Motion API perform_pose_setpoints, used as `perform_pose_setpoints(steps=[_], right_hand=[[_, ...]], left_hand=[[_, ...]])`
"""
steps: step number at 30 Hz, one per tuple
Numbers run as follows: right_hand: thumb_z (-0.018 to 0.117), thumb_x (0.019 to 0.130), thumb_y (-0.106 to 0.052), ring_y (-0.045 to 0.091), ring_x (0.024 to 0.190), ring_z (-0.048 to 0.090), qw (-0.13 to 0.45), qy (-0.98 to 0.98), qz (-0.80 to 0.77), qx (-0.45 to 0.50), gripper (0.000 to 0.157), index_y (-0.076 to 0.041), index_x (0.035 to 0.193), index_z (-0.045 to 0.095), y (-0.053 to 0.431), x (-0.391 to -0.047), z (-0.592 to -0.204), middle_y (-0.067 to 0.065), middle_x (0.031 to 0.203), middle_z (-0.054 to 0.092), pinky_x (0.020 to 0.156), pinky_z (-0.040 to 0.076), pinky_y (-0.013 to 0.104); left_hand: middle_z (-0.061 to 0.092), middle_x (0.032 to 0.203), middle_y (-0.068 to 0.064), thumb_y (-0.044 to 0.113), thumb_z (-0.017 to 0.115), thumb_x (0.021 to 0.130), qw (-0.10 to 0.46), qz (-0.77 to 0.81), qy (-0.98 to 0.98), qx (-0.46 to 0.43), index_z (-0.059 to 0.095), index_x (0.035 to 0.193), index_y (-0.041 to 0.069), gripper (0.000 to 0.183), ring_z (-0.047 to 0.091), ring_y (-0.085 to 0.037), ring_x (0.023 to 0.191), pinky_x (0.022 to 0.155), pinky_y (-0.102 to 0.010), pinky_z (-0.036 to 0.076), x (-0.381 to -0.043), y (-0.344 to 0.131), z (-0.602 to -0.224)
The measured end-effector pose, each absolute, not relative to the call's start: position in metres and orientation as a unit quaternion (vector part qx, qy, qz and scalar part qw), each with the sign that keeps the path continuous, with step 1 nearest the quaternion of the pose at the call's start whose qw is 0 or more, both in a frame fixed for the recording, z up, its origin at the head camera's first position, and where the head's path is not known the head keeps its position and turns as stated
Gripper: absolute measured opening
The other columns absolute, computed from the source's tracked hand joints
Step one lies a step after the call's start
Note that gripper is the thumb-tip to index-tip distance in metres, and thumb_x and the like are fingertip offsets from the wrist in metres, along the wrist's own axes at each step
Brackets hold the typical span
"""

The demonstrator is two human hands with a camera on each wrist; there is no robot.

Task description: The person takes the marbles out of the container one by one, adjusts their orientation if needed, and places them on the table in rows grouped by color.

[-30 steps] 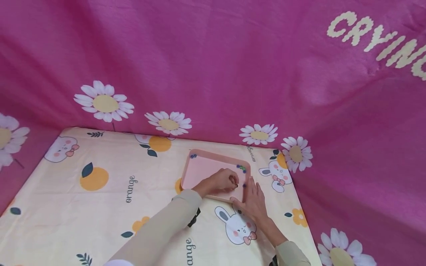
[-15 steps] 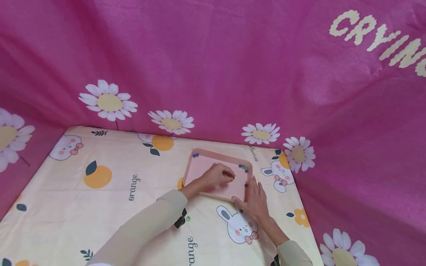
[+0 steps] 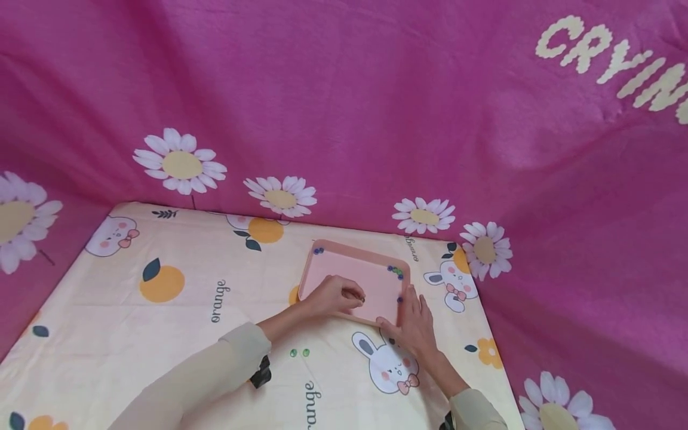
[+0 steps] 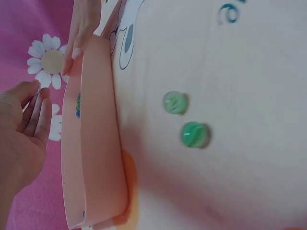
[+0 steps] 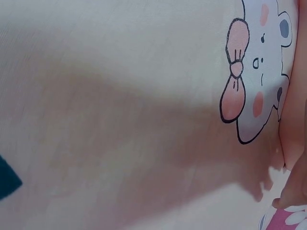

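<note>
A shallow pink tray (image 3: 371, 257) lies on the patterned cloth. My left hand (image 3: 333, 295) is over its near side in the head view, thumb and fingertips pinched around a small dark marble (image 3: 363, 300). The left wrist view shows that hand (image 4: 24, 129) beyond the tray's wall (image 4: 98, 134), its marble hidden. At the tray's right corner my right hand (image 3: 416, 328) rests with fingers extended along the rim and thumb at the near edge. Blue marbles (image 3: 318, 251) sit in the far left corner. Green marbles (image 3: 398, 271) and blue ones line the far right corner, with another blue marble (image 3: 399, 299) near the right fingers.
Two green marbles (image 4: 195, 134) lie on the cloth in front of the tray, near the left forearm. A pink curtain (image 3: 344, 119) with daisies rises behind and beside the table. The cloth (image 3: 258, 382) carries printed rabbits and oranges.
My left hand has moved left across the tray and toward me, still pinching. As the forearm shifted, two green marbles came into sight on the cloth. My right hand stays at the tray's corner.
</note>
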State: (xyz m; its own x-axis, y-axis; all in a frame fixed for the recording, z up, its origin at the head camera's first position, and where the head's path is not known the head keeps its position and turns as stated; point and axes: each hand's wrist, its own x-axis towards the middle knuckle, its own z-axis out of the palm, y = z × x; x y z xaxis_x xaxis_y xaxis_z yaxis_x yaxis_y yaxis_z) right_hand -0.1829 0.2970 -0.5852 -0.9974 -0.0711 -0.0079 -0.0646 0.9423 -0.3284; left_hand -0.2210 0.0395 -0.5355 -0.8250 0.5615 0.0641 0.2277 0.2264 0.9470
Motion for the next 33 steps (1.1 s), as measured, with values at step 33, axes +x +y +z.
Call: perform_pose_setpoints(steps=[33], right_hand=[[0.061, 0.086, -0.065, 0.049, 0.146, 0.012, -0.01, 0.991, -0.119, -0.055, 0.102, -0.009, 0.16, 0.018, 0.297, -0.183, -0.587, 0.016, 0.165, 0.011, 0.113, 0.017, 0.065]], left_hand=[[0.07, 0.101, 0.009, 0.013, 0.07, 0.094, 0.127, 0.473, 0.824, 0.286, 0.075, 0.109, 0.009, 0.016, 0.061, -0.003, 0.09, 0.085, -0.027, 0.052, -0.15, -0.012, -0.582]])
